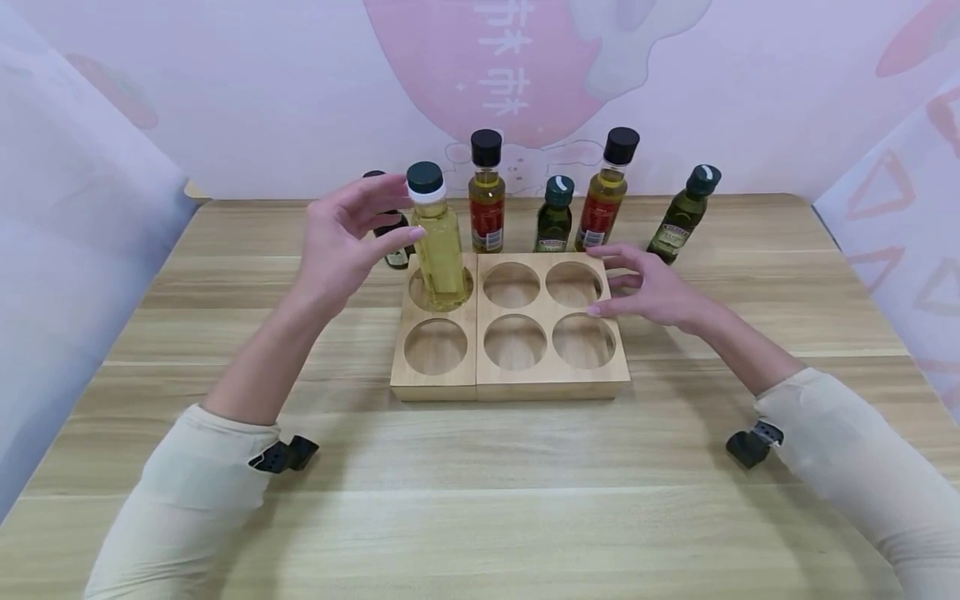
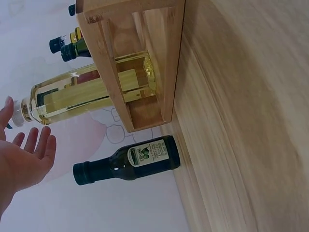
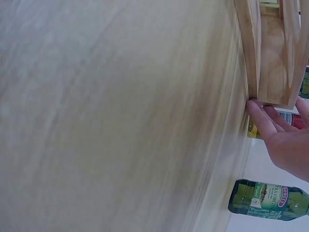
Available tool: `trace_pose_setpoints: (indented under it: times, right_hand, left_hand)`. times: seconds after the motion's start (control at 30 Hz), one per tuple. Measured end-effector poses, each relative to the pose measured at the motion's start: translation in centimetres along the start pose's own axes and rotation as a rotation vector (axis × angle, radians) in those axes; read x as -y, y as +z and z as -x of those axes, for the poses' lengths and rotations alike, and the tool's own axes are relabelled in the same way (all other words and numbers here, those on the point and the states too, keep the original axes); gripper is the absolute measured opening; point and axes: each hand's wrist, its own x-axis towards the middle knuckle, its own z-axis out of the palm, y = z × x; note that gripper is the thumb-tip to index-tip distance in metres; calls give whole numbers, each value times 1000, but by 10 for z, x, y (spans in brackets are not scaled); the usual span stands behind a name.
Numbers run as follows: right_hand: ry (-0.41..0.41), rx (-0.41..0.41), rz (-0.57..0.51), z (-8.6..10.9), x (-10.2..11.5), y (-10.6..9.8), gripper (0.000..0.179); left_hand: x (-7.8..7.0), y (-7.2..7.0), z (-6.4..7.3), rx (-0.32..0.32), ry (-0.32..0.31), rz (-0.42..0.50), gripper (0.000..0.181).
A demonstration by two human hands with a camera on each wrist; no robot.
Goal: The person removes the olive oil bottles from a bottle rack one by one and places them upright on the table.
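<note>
A clear bottle of pale yellow oil [image 1: 441,254] with a dark green cap stands in the back left hole of a wooden bottle rack [image 1: 551,390]. Its base shows inside the rack in the left wrist view. Around the bottle's upper part is my left hand [image 1: 348,233], fingers loosely bent; in the left wrist view these fingers [image 2: 42,145] are apart from the glass. My right hand [image 1: 656,287] touches the right end of the rack, thumb near the top edge and fingers along the side. The rack's other holes hold nothing.
Behind the rack stand two red-labelled oil bottles [image 1: 487,204] with black caps and a small green bottle [image 1: 554,221]. Another green bottle [image 1: 681,218] is at the right. A dark bottle [image 2: 140,159] stands left of the rack, partly hidden in the head view.
</note>
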Motion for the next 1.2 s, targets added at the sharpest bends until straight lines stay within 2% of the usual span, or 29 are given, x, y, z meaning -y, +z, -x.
trace_pose_setpoints:
  times: [0.2, 0.43, 0.63, 1.2]
  right_hand:
    - [-7, 1, -2, 0, -2, 0, 81]
    - [-7, -2, -1, -1, -1, 0, 80]
    - [-6, -1, 3, -1, -1, -1, 80]
    - [0, 2, -11, -1, -1, -1, 81]
  left_hand:
    - [-1, 6, -2, -4, 18, 51, 48]
    - [-1, 12, -5, -3, 30, 67, 47]
    - [-1, 16, -6, -16, 23, 41, 48]
    - [-1, 21, -11, -7, -27, 118, 45]
